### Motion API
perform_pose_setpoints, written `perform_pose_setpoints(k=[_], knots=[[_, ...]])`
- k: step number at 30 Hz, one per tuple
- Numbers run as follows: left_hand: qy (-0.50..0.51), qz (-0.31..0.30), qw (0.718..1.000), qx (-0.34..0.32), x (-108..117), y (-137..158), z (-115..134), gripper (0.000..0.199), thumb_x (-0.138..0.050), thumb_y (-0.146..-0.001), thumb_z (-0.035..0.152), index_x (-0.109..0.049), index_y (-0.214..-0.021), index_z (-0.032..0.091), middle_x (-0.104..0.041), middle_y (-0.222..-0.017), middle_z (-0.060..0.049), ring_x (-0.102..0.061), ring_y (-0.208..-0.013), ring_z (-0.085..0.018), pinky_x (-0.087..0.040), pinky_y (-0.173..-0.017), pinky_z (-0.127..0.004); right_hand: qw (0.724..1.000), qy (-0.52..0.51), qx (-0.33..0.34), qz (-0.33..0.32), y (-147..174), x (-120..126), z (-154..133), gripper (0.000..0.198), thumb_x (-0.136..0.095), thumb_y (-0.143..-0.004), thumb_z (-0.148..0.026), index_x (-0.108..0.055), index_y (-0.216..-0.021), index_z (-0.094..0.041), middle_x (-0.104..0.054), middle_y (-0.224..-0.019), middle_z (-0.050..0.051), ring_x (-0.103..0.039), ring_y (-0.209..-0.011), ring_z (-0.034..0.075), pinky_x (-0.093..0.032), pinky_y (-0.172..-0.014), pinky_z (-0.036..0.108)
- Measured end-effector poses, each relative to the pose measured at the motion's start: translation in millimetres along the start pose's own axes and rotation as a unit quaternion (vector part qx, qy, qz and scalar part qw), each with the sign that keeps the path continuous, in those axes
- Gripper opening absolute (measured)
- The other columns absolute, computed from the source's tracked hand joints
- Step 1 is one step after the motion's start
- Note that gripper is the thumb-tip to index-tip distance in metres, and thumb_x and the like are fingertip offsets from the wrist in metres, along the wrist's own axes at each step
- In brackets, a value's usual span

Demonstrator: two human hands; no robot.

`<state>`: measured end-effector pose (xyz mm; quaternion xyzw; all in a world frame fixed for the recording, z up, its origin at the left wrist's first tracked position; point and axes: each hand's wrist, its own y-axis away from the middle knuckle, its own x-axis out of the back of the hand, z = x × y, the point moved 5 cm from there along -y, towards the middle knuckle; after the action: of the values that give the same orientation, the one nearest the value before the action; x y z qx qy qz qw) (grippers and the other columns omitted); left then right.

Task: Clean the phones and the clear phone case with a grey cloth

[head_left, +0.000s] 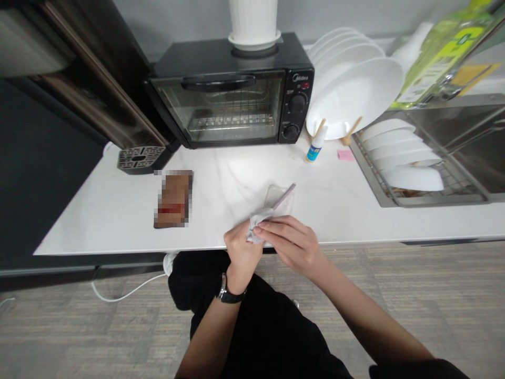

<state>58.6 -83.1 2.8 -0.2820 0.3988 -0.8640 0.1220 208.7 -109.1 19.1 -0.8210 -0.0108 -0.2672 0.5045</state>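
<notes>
A crumpled white tissue [257, 221] is pinched in the fingers of my right hand [294, 243], pressed against the thumb side of my left hand [241, 252]. My left hand is closed, knuckles up, at the counter's front edge; the tissue and my right fingers hide what it grips. From the tissue a thin purple-grey stick [284, 196] slants up to the right; its lower end is hidden. Under the stick lies a flat, clear, rounded rectangular piece [274, 193] on the white counter [213, 195]. Its exact kind I cannot tell.
A blurred-out phone-sized object [172, 200] lies left. Behind stand a black toaster oven [232, 105], a small blue-white bottle [315, 147] and white plates [355, 100]. A pink sticky note [345, 155] is near the sink's dish rack [426, 202]. A drip tray [142, 159] sits far left.
</notes>
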Motion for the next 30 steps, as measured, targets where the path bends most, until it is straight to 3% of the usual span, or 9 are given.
perform_pose_setpoints(k=[5, 9, 11, 14, 19, 30], knots=[[-0.003, -0.011, 1.000, 0.012, 0, 2, -2, 0.032, -0.069, -0.089, 0.007, -0.056, -0.064, 0.021, -0.051, -0.050, 0.008, -0.044, -0.043, -0.008, -0.034, -0.046, -0.023, 0.998, -0.014, 0.055, -0.004, -4, 14, 21, 0.061, -0.069, -0.107, -0.005, -0.066, -0.165, -0.021, -0.088, -0.125, 0.012, -0.084, -0.114, 0.028, -0.078, -0.094, 0.041], [0.011, -0.018, 1.000, 0.022, -1, 3, -1, 0.006, -0.080, -0.096, 0.013, -0.085, -0.095, 0.017, -0.083, -0.074, 0.000, -0.073, -0.056, -0.013, -0.057, -0.059, -0.020, 1.000, 0.007, 0.016, -0.001, -8, 26, 38, 0.047, -0.065, -0.111, -0.009, -0.075, -0.153, -0.027, -0.088, -0.125, 0.011, -0.084, -0.114, 0.027, -0.077, -0.095, 0.043], [0.029, -0.023, 0.999, 0.029, -2, 2, 0, 0.010, -0.084, -0.099, 0.017, -0.089, -0.108, 0.017, -0.091, -0.093, -0.006, -0.084, -0.070, -0.019, -0.066, -0.071, -0.023, 0.999, 0.033, 0.001, 0.010, -8, 31, 46, 0.043, -0.063, -0.113, -0.010, -0.079, -0.147, -0.030, -0.088, -0.122, 0.009, -0.085, -0.111, 0.026, -0.076, -0.093, 0.043], [0.049, -0.027, 0.998, 0.041, -3, 2, 1, 0.013, -0.086, -0.100, 0.018, -0.091, -0.112, 0.017, -0.093, -0.101, -0.008, -0.090, -0.079, -0.023, -0.072, -0.080, -0.026, 0.997, 0.071, -0.026, 0.033, -6, 37, 58, 0.040, -0.063, -0.112, -0.009, -0.082, -0.141, -0.030, -0.088, -0.119, 0.008, -0.084, -0.107, 0.024, -0.074, -0.091, 0.041], [0.051, -0.024, 0.997, 0.047, -3, 1, 2, 0.015, -0.086, -0.100, 0.018, -0.092, -0.113, 0.020, -0.093, -0.099, -0.006, -0.089, -0.076, -0.023, -0.075, -0.079, -0.028, 0.986, 0.125, -0.082, 0.075, -2, 40, 70, 0.036, -0.065, -0.111, -0.012, -0.086, -0.134, -0.029, -0.088, -0.115, 0.008, -0.084, -0.101, 0.025, -0.073, -0.086, 0.040], [0.052, -0.023, 0.997, 0.045, -2, 1, 2, 0.014, -0.087, -0.099, 0.017, -0.091, -0.112, 0.018, -0.093, -0.099, -0.007, -0.090, -0.077, -0.023, -0.074, -0.081, -0.026, 0.963, 0.189, -0.135, 0.138, 5, 21, 46, 0.041, -0.062, -0.111, -0.014, -0.081, -0.143, -0.030, -0.087, -0.115, 0.010, -0.084, -0.103, 0.028, -0.073, -0.088, 0.044]])
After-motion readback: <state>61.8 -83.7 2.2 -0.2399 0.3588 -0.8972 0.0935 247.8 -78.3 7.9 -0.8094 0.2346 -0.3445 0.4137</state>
